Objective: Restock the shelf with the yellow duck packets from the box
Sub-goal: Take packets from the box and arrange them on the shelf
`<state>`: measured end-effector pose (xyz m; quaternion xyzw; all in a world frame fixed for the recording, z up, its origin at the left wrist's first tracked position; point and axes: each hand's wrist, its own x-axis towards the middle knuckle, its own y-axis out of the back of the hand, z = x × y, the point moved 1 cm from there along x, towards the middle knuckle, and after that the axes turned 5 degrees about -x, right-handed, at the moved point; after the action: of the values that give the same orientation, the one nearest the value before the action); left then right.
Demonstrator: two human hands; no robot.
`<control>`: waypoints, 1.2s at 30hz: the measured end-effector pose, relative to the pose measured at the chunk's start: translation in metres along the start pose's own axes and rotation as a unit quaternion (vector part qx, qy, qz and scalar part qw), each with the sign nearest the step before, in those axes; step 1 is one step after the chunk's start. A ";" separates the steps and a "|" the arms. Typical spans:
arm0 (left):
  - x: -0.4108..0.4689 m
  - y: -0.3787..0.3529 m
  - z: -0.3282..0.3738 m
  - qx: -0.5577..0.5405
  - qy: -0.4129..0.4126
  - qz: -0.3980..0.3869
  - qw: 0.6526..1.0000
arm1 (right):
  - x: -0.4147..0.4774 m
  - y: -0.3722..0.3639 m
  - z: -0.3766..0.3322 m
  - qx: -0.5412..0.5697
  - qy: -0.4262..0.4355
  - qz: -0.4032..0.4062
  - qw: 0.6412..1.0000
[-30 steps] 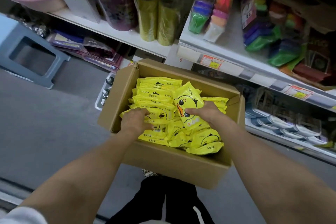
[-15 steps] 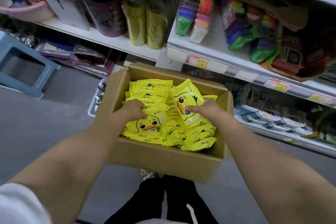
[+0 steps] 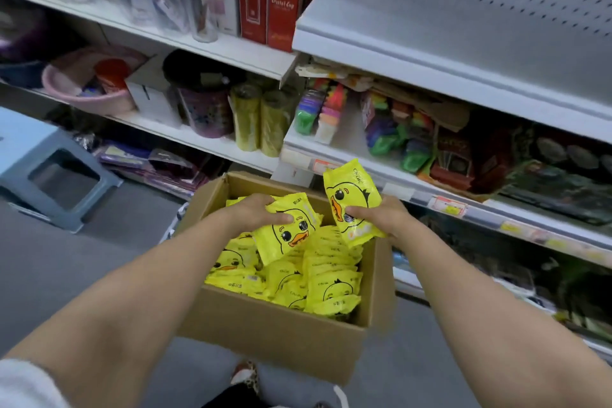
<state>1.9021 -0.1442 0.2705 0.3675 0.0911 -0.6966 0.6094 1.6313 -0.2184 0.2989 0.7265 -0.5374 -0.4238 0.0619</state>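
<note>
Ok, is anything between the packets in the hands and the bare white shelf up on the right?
Nothing visible. The left hand holds the left packet and the right hand the right packet over the box; the space up to the bare shelf is open.

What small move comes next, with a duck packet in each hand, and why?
Probably raise both toward the white shelf: the left hand grips the left packet, the right hand the right packet, above the box, and that shelf shows bare surface.
</note>
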 end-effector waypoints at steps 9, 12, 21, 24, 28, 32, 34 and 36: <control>-0.062 -0.034 0.105 -0.028 -0.071 0.055 0.996 | -0.050 0.110 -0.007 -0.063 0.152 0.054 0.985; -0.079 -0.035 0.136 -0.034 -0.084 0.086 0.992 | -0.067 0.146 -0.025 -0.077 0.200 0.061 0.975; -0.109 -0.004 0.240 -0.013 -0.158 0.134 0.978 | -0.084 0.226 -0.083 -0.021 0.263 0.096 0.960; -0.106 0.010 0.271 -0.011 -0.178 0.132 0.975 | -0.084 0.240 -0.102 0.016 0.278 0.103 0.955; -0.092 0.040 0.310 -0.005 -0.192 0.123 0.974 | -0.074 0.256 -0.126 0.049 0.278 0.112 0.953; -0.067 0.079 0.347 0.040 -0.204 0.121 0.971 | -0.052 0.266 -0.157 0.043 0.263 0.137 0.954; -0.049 0.101 0.364 0.067 -0.200 0.128 0.969 | -0.040 0.269 -0.171 0.035 0.248 0.154 0.956; -0.028 0.124 0.378 0.081 -0.195 0.135 0.968 | -0.027 0.271 -0.185 0.019 0.235 0.176 0.956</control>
<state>1.8640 -0.3692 0.5975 0.2814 -0.1367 -0.6711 0.6721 1.5584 -0.3765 0.5786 0.7007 -0.6350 -0.2133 0.2457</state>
